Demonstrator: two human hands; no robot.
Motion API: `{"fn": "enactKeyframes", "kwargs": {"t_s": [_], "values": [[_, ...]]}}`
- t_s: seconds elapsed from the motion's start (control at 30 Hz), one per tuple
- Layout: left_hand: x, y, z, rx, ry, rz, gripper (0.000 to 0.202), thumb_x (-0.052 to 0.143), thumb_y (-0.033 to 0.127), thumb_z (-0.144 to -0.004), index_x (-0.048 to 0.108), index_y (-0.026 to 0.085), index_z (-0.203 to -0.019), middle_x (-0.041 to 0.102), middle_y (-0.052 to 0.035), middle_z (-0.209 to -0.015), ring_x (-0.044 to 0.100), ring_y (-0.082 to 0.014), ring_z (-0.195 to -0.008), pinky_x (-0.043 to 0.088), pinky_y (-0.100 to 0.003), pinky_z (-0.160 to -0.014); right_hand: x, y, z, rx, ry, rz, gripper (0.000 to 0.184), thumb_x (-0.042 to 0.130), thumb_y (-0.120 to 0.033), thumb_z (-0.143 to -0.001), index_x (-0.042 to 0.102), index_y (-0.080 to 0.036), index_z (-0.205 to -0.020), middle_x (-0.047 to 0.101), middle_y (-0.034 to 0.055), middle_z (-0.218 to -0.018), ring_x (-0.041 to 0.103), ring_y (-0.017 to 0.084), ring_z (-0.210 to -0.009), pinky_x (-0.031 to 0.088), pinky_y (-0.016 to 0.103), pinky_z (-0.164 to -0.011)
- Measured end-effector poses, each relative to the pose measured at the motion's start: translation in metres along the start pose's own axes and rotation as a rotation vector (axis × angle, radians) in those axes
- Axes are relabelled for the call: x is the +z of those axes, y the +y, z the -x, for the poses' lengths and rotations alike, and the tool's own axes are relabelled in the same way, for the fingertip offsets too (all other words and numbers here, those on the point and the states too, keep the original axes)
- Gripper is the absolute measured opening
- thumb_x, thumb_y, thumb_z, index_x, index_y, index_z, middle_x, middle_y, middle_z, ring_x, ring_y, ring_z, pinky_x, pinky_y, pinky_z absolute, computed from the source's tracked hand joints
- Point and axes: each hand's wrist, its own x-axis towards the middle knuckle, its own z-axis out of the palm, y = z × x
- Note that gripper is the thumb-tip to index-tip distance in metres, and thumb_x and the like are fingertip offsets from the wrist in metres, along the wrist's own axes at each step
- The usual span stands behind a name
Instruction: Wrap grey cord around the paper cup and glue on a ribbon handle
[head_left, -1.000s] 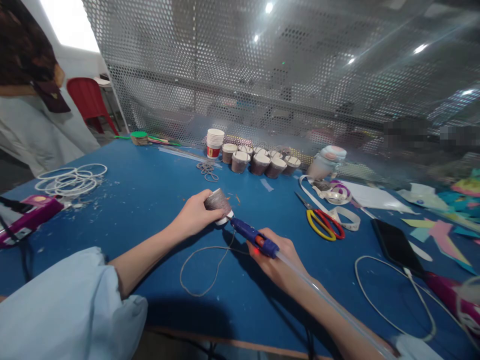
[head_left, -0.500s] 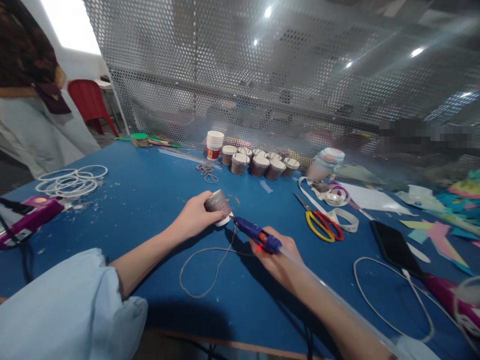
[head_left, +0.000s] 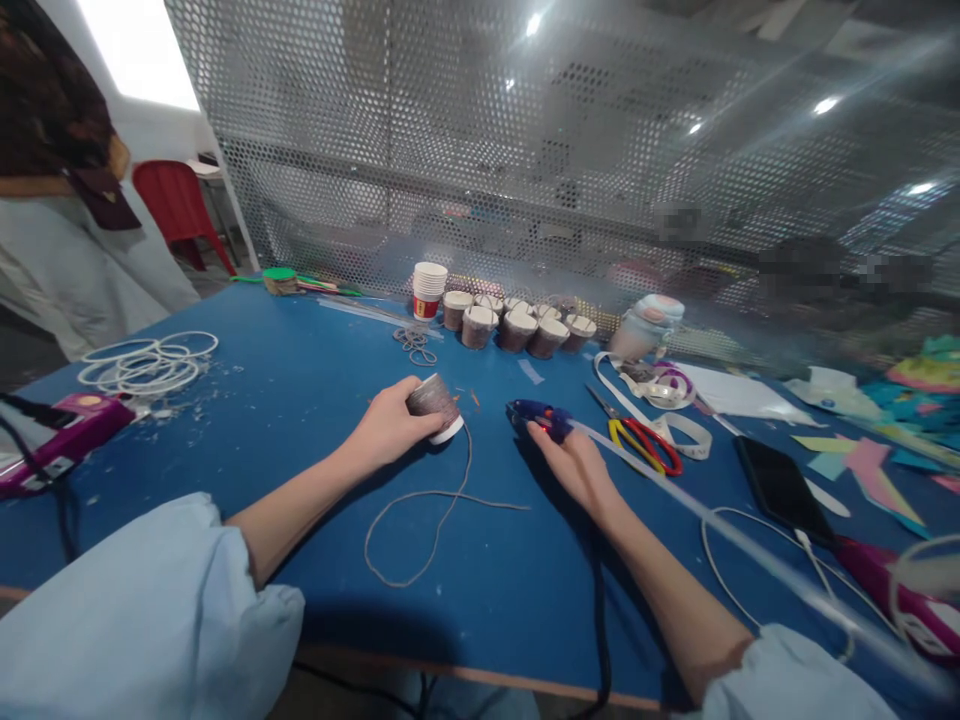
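1. Well to the left of the wrapped cup [head_left: 435, 402], a magenta power strip [head_left: 71, 440] is laid on the blue table [head_left: 277, 390], with a coil of white cable [head_left: 150, 362] just beside it.
2. Behind and left of the wrapped cup, a round green-topped item [head_left: 280, 278] is seen.
3. The wrapped cup is gripped by the left hand [head_left: 386, 425], thumb and fingers closed about its brown-grey wall. It is held tilted, with its white rim turned toward the near right; whether the table is touched cannot be told.
4. Behind the wrapped cup, a stack of paper cups [head_left: 429, 290] is set upright, and dark-walled small cups [head_left: 517, 330] are grouped to its right.
5. From the wrapped cup's rim, a grey cord [head_left: 405, 582] is trailed onto the table, looped in front.
6. To the right of the wrapped cup and apart from it, a blue glue gun [head_left: 544, 415] is gripped by the right hand [head_left: 574, 460], its nozzle pointed left.
7. Farther right of the wrapped cup, scissors [head_left: 637, 448] are laid; beyond them, a phone [head_left: 780, 490] and coloured paper pieces [head_left: 874, 470] are placed.
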Motion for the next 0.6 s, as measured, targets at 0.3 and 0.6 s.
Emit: {"fn": "enactKeyframes", "kwargs": {"t_s": [0.3, 0.6], "values": [[-0.004, -0.002, -0.003, 0.006, 0.041, 0.037, 0.023, 0.065, 0.035, -0.066, 0.048, 0.02, -0.068, 0.047, 0.0048, -0.058, 0.042, -0.0107, -0.053, 0.031, -0.026, -0.051, -0.04, -0.006, 0.013, -0.051, -0.078, 0.119, 0.041, 0.045, -0.054, -0.085, 0.064, -0.019, -0.077, 0.066, 0.0059, -0.072, 0.061, 0.022, -0.067, 0.042, 0.031, -0.061], [-0.005, 0.002, -0.003, 0.011, 0.054, 0.028, 0.021, 0.067, 0.033, -0.065, 0.051, 0.02, -0.069, 0.05, 0.0034, -0.06, 0.046, -0.0128, -0.056, 0.033, -0.028, -0.053, -0.061, -0.009, 0.068, -0.084, -0.117, 0.101, 0.024, 0.052, -0.04, -0.087, 0.061, -0.021, -0.075, 0.064, 0.0018, -0.069, 0.058, 0.017, -0.061, 0.039, 0.027, -0.057]]}}
